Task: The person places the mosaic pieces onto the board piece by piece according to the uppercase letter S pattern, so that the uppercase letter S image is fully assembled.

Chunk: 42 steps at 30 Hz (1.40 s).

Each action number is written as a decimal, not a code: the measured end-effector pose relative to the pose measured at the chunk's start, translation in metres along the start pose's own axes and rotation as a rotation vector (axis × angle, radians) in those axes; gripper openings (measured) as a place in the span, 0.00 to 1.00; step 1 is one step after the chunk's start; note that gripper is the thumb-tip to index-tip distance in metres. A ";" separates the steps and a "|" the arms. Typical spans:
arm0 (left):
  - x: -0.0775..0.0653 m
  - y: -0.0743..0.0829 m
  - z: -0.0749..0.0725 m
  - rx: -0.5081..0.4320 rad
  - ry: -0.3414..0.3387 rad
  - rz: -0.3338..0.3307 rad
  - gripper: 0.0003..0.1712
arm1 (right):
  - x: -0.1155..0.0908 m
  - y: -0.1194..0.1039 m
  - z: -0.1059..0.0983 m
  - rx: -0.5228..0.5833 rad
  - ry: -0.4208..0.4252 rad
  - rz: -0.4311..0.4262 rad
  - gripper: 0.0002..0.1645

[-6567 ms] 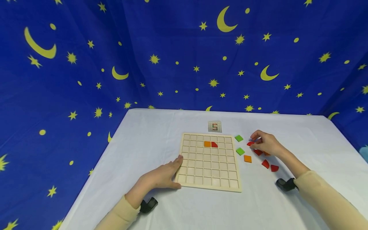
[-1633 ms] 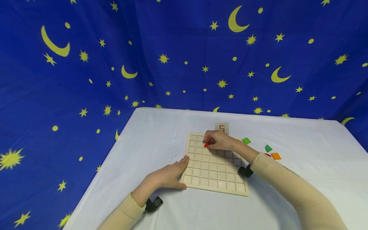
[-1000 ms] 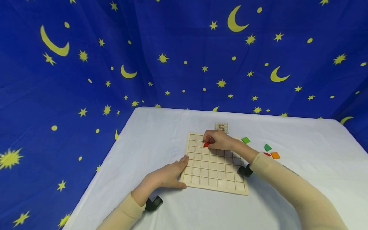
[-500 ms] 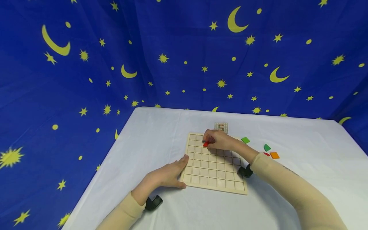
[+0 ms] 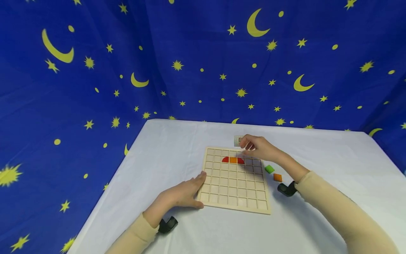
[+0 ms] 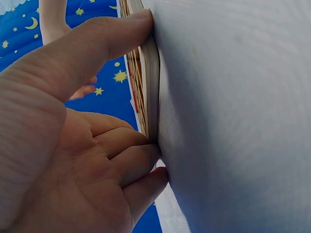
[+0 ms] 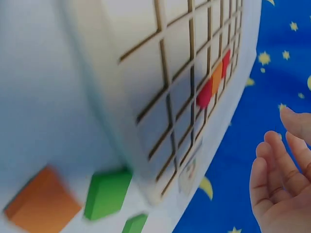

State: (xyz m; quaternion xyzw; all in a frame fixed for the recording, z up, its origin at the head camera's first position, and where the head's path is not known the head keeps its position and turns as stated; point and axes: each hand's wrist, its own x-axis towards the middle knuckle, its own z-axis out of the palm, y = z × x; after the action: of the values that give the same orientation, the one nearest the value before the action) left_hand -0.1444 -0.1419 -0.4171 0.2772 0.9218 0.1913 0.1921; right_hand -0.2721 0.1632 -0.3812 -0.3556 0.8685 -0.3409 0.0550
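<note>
A square wooden grid board (image 5: 228, 182) lies on the white table. My left hand (image 5: 182, 194) rests at its near left corner, the thumb on the front edge and the fingers along the left side. In one row of the board, an orange square tile (image 5: 233, 160) sits between a red quarter-circle tile (image 5: 225, 159) on its left and a second red quarter-circle (image 5: 240, 161) on its right. Over the far right part of the board hovers my right hand (image 5: 261, 148), fingers loosely bent. The right wrist view shows nothing between its thumb and fingers.
Right of the board lie a loose green tile (image 5: 269, 169) and an orange tile (image 5: 277, 177); another green tile (image 7: 134, 223) shows in the right wrist view. A small pattern card (image 5: 237, 141) lies behind the board, partly covered by the right hand. A star-and-moon cloth hangs behind the table.
My right hand has let go of the left red quarter-circle, which now sits in its cell beside the orange tile, and has moved right and up. The left hand keeps its place.
</note>
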 end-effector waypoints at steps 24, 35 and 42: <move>0.000 0.001 0.000 -0.005 0.000 -0.004 0.57 | -0.052 0.023 -0.036 0.030 0.149 0.167 0.16; -0.001 0.002 -0.001 -0.011 0.008 0.004 0.57 | -0.063 0.040 -0.036 0.005 0.213 0.241 0.19; -0.002 0.002 -0.001 -0.006 0.008 0.012 0.57 | -0.064 0.051 -0.031 -0.009 0.192 0.353 0.22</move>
State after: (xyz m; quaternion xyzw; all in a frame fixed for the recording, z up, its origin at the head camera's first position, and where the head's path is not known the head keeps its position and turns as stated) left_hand -0.1429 -0.1416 -0.4144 0.2815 0.9203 0.1964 0.1880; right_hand -0.2651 0.2483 -0.3987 -0.1639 0.9201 -0.3546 0.0293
